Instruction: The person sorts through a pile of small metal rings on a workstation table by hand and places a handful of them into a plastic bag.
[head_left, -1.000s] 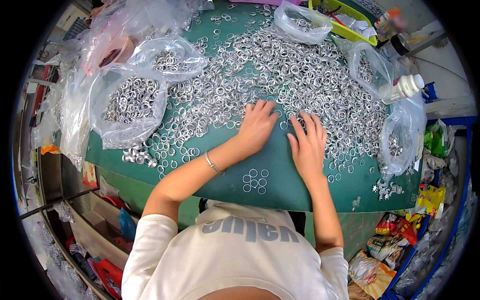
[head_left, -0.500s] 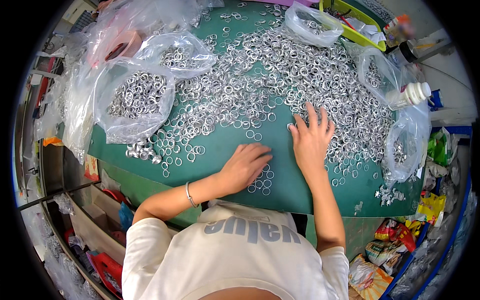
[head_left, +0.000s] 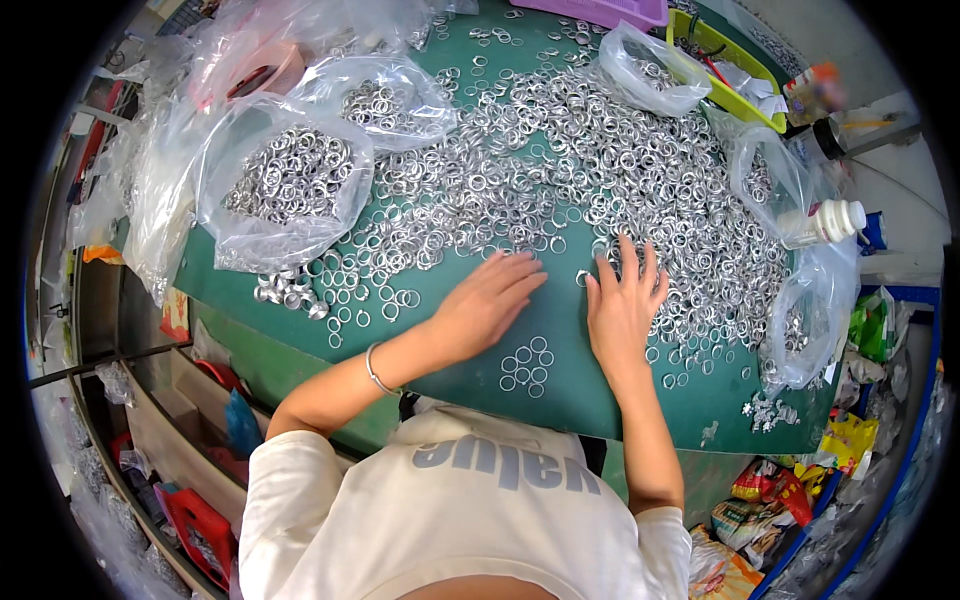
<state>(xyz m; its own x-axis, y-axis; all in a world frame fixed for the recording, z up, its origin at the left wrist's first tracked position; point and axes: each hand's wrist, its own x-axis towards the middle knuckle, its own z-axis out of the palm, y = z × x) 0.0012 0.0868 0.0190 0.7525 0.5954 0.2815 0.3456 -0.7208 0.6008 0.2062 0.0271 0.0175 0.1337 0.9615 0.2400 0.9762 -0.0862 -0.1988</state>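
Silver metal rings (head_left: 660, 190) lie in a broad heap over the green table (head_left: 440, 388). My left hand (head_left: 488, 308), with a bangle on its wrist, lies palm down at the near edge of the heap, its fingers stretched toward the right and partly over a few rings. To its right, my right hand (head_left: 622, 310) rests with spread fingertips on the heap's edge, nothing gripped in it. A single ring (head_left: 583, 278) lies by my right thumb. Between my wrists, close to my body, sits a small flat cluster of several rings (head_left: 525, 367).
Open clear plastic bags of rings (head_left: 290, 180) stand at the left, and more bags (head_left: 800, 320) at the right. A white bottle (head_left: 825, 222) leans there. A yellow-green tray (head_left: 735, 85) and a purple basket (head_left: 600, 10) are at the back. Small silver pieces (head_left: 768, 412) lie near right.
My left hand has moved away from my body toward the heap, uncovering the small ring cluster. My right hand stays by the heap, its fingers slightly shifted. The whole view has moved a little.
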